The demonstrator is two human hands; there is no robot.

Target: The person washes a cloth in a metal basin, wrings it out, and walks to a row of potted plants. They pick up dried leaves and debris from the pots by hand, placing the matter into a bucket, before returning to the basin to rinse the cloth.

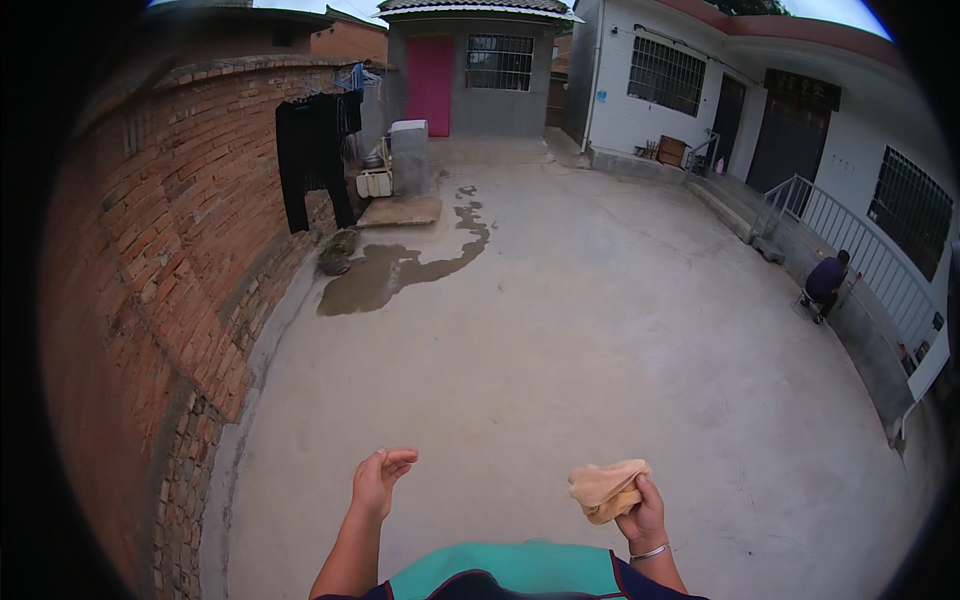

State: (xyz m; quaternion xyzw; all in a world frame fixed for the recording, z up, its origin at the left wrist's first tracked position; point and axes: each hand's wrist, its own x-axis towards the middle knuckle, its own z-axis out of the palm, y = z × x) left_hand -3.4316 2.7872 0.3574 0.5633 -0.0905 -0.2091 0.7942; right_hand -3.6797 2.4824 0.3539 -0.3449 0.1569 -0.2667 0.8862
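Note:
My right hand [646, 516], with a bracelet at its wrist, grips a crumpled tan cloth [607, 489] between thumb and fingers, in front of my body at the lower right. My left hand [375, 482] is raised at the lower middle-left, its fingers loosely stretched toward the right and nothing in them. A wide gap lies between the two hands, and both are held up over the concrete yard [480, 360].
A brick wall [190, 200] runs along the left, with dark clothes [315, 150] hung beside it. A wet patch [375, 275] spreads near a grey block-shaped basin stand [409, 157]. At right, a seated person [826, 280] is by a metal railing [850, 235].

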